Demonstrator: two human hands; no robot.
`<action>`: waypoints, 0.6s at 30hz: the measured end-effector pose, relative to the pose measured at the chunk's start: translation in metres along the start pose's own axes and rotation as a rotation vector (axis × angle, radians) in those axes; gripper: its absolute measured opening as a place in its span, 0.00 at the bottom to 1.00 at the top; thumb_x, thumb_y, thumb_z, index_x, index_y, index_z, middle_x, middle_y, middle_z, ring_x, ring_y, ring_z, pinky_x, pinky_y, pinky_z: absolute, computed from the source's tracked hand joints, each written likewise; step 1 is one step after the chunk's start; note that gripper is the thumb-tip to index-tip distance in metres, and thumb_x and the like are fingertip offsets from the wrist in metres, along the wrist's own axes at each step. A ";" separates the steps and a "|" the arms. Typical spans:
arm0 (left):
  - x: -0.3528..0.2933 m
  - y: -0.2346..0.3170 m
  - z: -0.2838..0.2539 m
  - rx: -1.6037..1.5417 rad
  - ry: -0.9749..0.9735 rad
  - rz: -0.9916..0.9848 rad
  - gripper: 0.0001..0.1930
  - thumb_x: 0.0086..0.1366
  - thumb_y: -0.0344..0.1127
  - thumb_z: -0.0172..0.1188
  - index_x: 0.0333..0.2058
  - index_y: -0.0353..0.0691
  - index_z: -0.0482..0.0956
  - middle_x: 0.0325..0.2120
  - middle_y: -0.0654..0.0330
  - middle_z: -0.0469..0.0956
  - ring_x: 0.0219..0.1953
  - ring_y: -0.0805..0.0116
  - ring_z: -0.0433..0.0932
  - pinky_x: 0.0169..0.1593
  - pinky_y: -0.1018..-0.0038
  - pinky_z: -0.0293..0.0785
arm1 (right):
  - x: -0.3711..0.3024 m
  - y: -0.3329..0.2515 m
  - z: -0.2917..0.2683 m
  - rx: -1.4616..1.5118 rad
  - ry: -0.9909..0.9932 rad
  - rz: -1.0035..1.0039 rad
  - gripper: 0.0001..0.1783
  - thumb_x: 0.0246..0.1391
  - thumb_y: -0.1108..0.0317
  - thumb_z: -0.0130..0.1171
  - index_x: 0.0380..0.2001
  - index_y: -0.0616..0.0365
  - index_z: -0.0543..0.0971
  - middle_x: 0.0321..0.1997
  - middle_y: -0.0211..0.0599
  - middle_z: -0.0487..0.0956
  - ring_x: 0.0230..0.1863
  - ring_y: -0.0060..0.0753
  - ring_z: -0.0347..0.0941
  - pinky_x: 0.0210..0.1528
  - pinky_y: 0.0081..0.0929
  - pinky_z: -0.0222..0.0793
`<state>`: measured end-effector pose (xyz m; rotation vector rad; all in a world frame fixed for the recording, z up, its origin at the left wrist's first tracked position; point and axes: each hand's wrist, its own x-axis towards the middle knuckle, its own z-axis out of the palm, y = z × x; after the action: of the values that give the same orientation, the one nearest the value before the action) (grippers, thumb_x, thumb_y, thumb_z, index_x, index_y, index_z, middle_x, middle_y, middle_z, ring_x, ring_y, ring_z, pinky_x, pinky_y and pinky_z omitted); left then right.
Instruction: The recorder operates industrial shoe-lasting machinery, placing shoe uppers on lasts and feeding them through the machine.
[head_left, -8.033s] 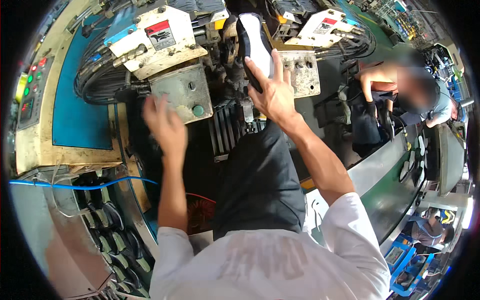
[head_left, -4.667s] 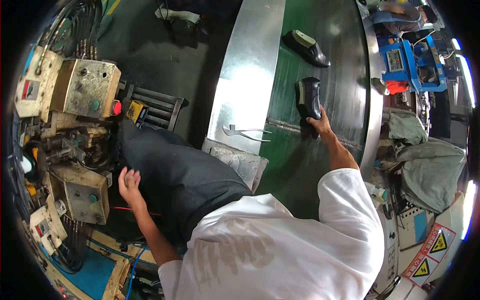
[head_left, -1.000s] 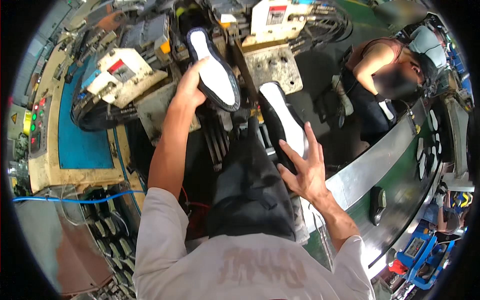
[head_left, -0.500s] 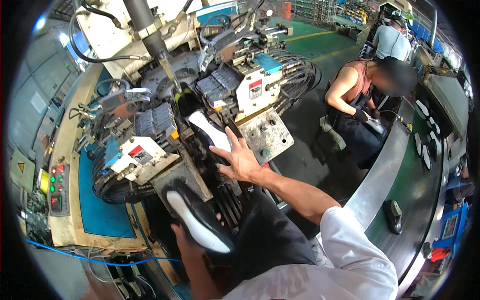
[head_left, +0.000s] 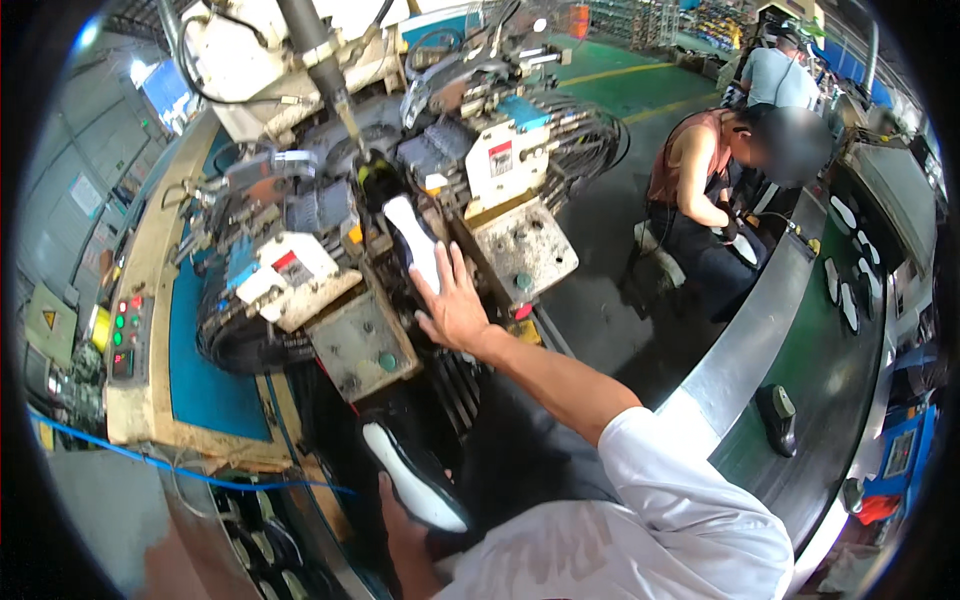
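My left hand (head_left: 403, 535) grips a black shoe upper (head_left: 408, 470) from below, its white sole facing up, low beside my legs. A second black shoe with a white sole (head_left: 416, 238) sits sole up in the machine (head_left: 370, 140), between two side units with ribbed metal pads. My right hand (head_left: 458, 312) lies over its near end, with fingers spread and fingertips on the sole. A metal rod (head_left: 340, 100) slants down to the far end of that shoe.
Metal plates (head_left: 525, 252) jut from the machine's front. A button panel (head_left: 127, 340) stands at left, and a blue hose (head_left: 190, 470) crosses below it. At right, a conveyor (head_left: 770, 480) carries a dark shoe (head_left: 779, 420) and several white soles. A seated co-worker (head_left: 700, 180) handles a shoe.
My left hand has drawn its shoe lower, away from the machine's front plate. The fingers of my right hand have shifted onto the near end of the sole. The view has turned slightly.
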<state>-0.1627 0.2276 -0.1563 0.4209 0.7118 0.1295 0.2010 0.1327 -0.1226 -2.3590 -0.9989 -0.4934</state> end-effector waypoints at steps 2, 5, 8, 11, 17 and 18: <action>-0.003 -0.010 0.000 -0.002 0.054 -0.016 0.46 0.74 0.72 0.52 0.74 0.38 0.66 0.60 0.35 0.78 0.57 0.33 0.81 0.64 0.37 0.76 | -0.011 0.002 0.002 0.033 0.046 -0.055 0.47 0.59 0.58 0.70 0.78 0.59 0.65 0.83 0.78 0.49 0.84 0.82 0.41 0.84 0.64 0.44; 0.006 -0.017 0.005 0.006 -0.008 -0.118 0.44 0.75 0.71 0.51 0.73 0.38 0.67 0.60 0.37 0.78 0.58 0.31 0.81 0.65 0.36 0.76 | -0.009 0.006 0.004 0.030 0.058 -0.050 0.45 0.58 0.67 0.64 0.78 0.63 0.63 0.83 0.76 0.48 0.85 0.80 0.41 0.83 0.68 0.44; 0.023 -0.016 0.006 0.118 -0.091 -0.121 0.39 0.79 0.65 0.46 0.72 0.37 0.68 0.58 0.40 0.81 0.57 0.31 0.83 0.64 0.40 0.79 | -0.004 -0.006 0.011 0.060 0.044 -0.031 0.42 0.61 0.69 0.59 0.77 0.65 0.63 0.83 0.77 0.48 0.85 0.80 0.39 0.83 0.69 0.43; 0.039 -0.017 0.019 0.143 -0.073 -0.176 0.37 0.80 0.63 0.46 0.71 0.35 0.68 0.58 0.38 0.81 0.57 0.30 0.83 0.65 0.39 0.78 | 0.021 -0.001 0.025 -0.026 0.058 -0.015 0.43 0.60 0.68 0.64 0.77 0.61 0.63 0.82 0.75 0.50 0.84 0.79 0.43 0.83 0.66 0.46; 0.062 -0.014 0.033 0.110 -0.126 -0.191 0.33 0.82 0.54 0.45 0.72 0.33 0.66 0.59 0.39 0.81 0.57 0.35 0.84 0.60 0.43 0.83 | 0.094 0.010 0.055 -0.096 0.114 -0.025 0.38 0.64 0.66 0.56 0.76 0.62 0.65 0.81 0.78 0.52 0.83 0.80 0.44 0.82 0.67 0.46; 0.066 -0.013 0.034 0.098 -0.107 -0.195 0.33 0.82 0.54 0.45 0.72 0.33 0.66 0.59 0.39 0.81 0.57 0.35 0.84 0.60 0.43 0.83 | 0.105 0.009 0.054 -0.019 0.042 0.000 0.35 0.70 0.68 0.46 0.78 0.62 0.64 0.84 0.77 0.48 0.86 0.77 0.38 0.84 0.67 0.40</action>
<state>-0.0911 0.2213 -0.1788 0.4458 0.6512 -0.1117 0.2835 0.2169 -0.1145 -2.3556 -0.9790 -0.5523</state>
